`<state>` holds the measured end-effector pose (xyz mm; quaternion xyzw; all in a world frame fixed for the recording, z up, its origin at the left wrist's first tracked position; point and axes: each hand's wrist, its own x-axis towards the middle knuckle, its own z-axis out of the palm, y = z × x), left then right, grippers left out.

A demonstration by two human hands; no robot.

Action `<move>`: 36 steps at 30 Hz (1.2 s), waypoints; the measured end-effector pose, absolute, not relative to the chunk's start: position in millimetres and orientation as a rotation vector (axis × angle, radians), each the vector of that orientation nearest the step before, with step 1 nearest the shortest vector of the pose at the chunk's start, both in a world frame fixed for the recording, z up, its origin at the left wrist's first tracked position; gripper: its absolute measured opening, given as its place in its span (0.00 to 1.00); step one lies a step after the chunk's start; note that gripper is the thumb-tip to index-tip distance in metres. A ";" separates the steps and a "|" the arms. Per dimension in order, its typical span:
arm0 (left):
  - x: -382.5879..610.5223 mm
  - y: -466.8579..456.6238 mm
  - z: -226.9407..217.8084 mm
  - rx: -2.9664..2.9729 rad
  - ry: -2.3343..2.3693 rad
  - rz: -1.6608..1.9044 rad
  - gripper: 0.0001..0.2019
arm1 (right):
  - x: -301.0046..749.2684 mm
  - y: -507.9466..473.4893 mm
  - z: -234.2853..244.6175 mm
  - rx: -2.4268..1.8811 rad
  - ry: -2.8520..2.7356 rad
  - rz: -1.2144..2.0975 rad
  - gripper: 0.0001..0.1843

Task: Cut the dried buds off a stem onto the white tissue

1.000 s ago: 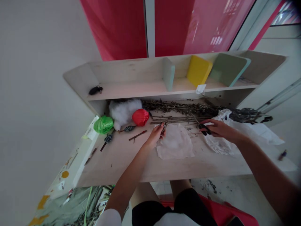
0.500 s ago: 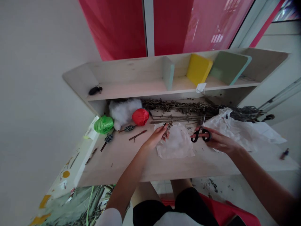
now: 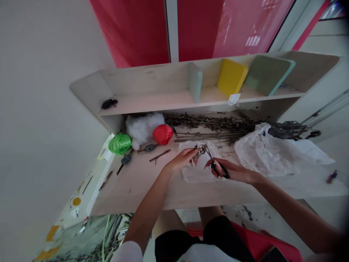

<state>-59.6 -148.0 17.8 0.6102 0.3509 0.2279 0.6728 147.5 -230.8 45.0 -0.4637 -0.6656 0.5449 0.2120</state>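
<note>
One hand [image 3: 237,171] holds scissors [image 3: 212,163]; shelf [image 3: 152,102] contains boards [image 3: 231,76].

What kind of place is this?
It looks like an indoor craft desk, though I can't be sure: there's a red ball and a green ball, perhaps of twine, white fluff, and scissors in the right hand.
</note>
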 end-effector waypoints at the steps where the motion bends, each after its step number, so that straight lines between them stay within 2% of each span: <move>1: -59.8 -148.6 17.6 1.398 0.792 0.493 0.30 | 145.5 -229.3 45.1 -1.286 -1.856 1.503 0.39; 11: -62.3 -144.9 11.5 1.465 0.811 0.415 0.29 | 145.3 -226.1 37.1 -1.321 -1.646 1.567 0.38; 21: -72.5 -139.7 22.3 1.414 0.917 0.414 0.20 | 142.2 -230.0 38.1 -1.254 -1.514 1.654 0.34; 29: -77.1 -133.0 7.3 1.374 0.867 0.354 0.22 | 138.6 -235.8 36.7 -1.288 -1.474 1.652 0.35; 36: -78.7 -136.6 12.9 1.285 0.902 0.397 0.19 | 135.2 -238.1 31.5 -1.263 -1.469 1.649 0.34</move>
